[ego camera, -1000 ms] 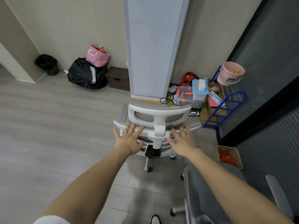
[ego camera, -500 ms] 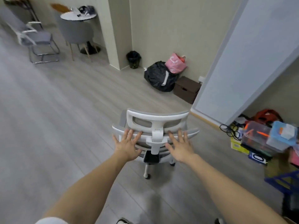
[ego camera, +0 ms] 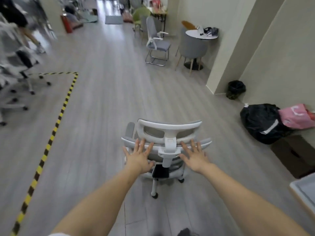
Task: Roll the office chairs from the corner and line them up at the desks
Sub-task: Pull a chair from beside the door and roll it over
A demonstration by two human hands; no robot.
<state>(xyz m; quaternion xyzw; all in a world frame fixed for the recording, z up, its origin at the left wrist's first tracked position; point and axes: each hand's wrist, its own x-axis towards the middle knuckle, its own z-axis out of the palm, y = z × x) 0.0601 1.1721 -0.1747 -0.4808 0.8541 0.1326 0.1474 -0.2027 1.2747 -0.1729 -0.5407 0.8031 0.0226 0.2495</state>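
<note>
A white and grey office chair [ego camera: 167, 132] on castors stands in front of me, its back toward me. My left hand [ego camera: 139, 155] lies flat against the left side of the backrest, fingers spread. My right hand [ego camera: 195, 155] presses flat on the right side, fingers spread too. Neither hand grips anything. The seat is hidden behind the backrest. Several other white office chairs [ego camera: 18, 65] stand blurred at the far left.
Yellow-black floor tape [ego camera: 51, 138] runs along the left. A black bag [ego camera: 263, 121], pink bag [ego camera: 297, 116] and brown box [ego camera: 296, 154] sit by the right wall. A bin [ego camera: 236, 89] stands at a pillar. Farther off are a grey chair [ego camera: 157, 43] and round table [ego camera: 201, 34]. A person [ego camera: 15, 19] walks at the far left.
The chair and my view have swung left, away from the corner clutter and white panel, toward the open room. Both hands have stayed flat on the backrest.
</note>
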